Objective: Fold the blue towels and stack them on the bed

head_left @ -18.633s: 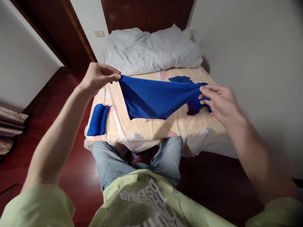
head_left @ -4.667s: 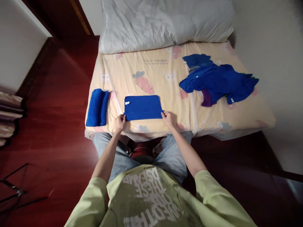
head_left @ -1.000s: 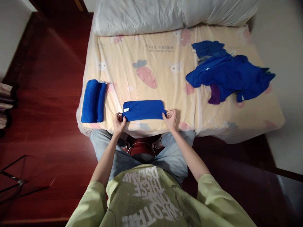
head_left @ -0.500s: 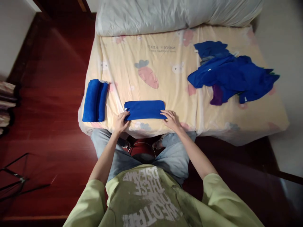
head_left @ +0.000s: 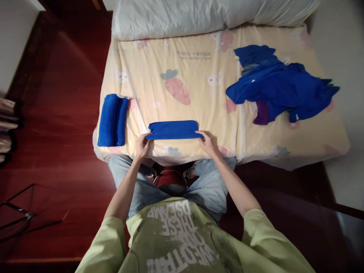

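Note:
A folded blue cloth (head_left: 174, 130) lies lengthwise near the front edge of the bed, its near edge a little raised. At its left end my left hand (head_left: 143, 145) pinches the near corner. My right hand (head_left: 207, 143) grips the opposite near corner, thumb and fingers together. To the left, a thicker rolled or folded blue cloth bundle (head_left: 107, 120) rests on the bed. A loose pile of blue garments (head_left: 278, 85) with a purple part (head_left: 262, 112) is spread at the right side of the bed.
The bed (head_left: 148, 79) has a yellow sheet with carrot and rabbit prints. A pale rolled quilt (head_left: 176, 19) lies along its far side. A red stool (head_left: 170, 178) stands between my legs, and a black metal stand (head_left: 27, 216) is on the floor at the left.
Both hands have gone from resting on the cloth's ends to pinching its near corners. The near edge has come up slightly, and the cloth looks narrower.

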A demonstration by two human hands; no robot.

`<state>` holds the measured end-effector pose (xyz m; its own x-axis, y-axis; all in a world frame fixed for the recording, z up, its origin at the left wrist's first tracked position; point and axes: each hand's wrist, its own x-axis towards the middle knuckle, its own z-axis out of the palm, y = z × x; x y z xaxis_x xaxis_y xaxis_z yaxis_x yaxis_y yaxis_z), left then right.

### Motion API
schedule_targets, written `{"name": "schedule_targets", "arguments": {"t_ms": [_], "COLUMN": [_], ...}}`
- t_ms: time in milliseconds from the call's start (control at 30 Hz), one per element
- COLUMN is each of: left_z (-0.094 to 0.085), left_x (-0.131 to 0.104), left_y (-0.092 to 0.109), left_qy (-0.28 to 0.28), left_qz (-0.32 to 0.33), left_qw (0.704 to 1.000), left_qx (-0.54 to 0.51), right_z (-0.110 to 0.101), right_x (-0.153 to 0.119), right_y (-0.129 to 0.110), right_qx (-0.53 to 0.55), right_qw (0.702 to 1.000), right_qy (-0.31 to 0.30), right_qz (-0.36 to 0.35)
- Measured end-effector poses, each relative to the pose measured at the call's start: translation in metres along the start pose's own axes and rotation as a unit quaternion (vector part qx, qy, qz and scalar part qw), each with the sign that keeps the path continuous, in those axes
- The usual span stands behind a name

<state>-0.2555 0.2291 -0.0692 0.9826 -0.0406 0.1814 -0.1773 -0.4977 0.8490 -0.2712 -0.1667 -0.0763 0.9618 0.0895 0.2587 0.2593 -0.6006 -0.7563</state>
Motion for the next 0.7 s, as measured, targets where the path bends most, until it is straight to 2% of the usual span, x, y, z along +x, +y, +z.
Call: {"name": "schedule_targets", "arguments": {"t_ms": [200, 333, 567, 700], "left_z": [0.003, 0.000, -0.005, -0.006], "left_x": [0.012, 0.024, 0.043, 0.051], "left_y": [0.001, 0.008, 0.023, 0.031], "left_qy": [0.022, 0.015, -0.013, -0.014], "left_qz": [-0.049, -0.078, -0.130, -0.184], "left_qw": [0.999, 0.996, 0.989, 0.980], "left_qx": [0.007, 0.033, 0.069, 0.070], "right_z": [0.006, 0.006, 0.006, 0.007], "right_x": [0.012, 0.026, 0.041, 0.050], "right_y": [0.004, 0.001, 0.001, 0.005], "right_qx": [0.049, 0.061, 0.045, 0.038], "right_qw": [0.994, 0.988, 0.985, 0.985], "right_qy": [0.019, 0.026, 0.019, 0.011], "right_qz": [0.094, 0.143, 0.163, 0.170]}}
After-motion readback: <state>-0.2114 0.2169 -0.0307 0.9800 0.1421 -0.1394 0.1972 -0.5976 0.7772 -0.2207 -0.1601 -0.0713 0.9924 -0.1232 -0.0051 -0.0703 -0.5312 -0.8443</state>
